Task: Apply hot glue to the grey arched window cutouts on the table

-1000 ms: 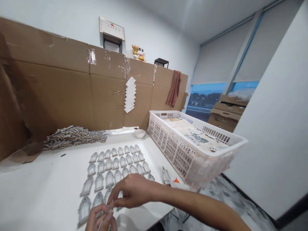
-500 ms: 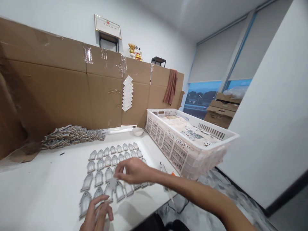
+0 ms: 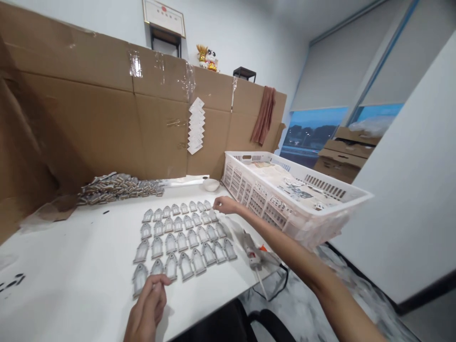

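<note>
We identified the cardboard partition (image 3: 99, 123) as the largest item; it stood upright along the far edge of the work area. In front of it we located the white table (image 3: 78, 266), which carried the workpieces. On the right side we noted the white crate (image 3: 254, 192), with slotted walls and flat printed material inside.

At the foot of the partition, toward the left, we recorded a heap (image 3: 119, 188) of many small grey-and-brown parts. We found a reddish-brown cloth (image 3: 264, 116) draped over the partition's upper edge, near the right end. We found the glue gun (image 3: 252, 251) lying on the table between the rows of parts and the crate.

We held the right hand (image 3: 225, 205) near the right end of the rear rows, fingers curled inward and thumb close to them; we could not tell whether they pinched anything. We kept the left hand (image 3: 149, 301) at the near row, its fingers folded close together and the index tip beside a part; we could not tell whether it touched that part.

We observed a white bowl (image 3: 211, 185) just beyond the rows. The smallest items were the arched pieces (image 3: 182, 241), which we had in four rows lying on the table.
</note>
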Available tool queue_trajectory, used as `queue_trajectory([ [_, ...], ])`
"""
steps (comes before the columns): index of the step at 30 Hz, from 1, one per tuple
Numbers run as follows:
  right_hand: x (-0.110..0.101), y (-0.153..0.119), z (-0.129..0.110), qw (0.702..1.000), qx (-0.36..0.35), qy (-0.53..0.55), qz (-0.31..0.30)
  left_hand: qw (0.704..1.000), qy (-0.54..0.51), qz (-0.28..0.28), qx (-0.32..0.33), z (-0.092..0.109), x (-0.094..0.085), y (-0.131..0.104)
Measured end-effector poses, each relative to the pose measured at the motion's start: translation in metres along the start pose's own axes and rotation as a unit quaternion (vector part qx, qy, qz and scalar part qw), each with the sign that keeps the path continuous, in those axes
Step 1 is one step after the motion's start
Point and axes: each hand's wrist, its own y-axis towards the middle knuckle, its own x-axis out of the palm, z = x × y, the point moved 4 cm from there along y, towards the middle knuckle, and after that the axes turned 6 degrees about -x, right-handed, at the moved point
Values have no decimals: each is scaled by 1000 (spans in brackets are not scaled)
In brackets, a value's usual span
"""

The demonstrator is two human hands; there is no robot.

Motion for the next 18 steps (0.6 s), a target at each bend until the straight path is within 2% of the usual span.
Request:
queue_trajectory([
  [4, 17, 9, 18, 1000, -8, 3, -8, 1000, -5, 4, 1, -3, -1, 2],
  [8, 30, 20, 23, 999, -39, 6, -29, 1000, -12, 5, 4, -5, -1, 4],
  [18, 28, 39, 12, 992, -94, -49, -70, 1000, 5, 15, -5, -4, 0, 2],
])
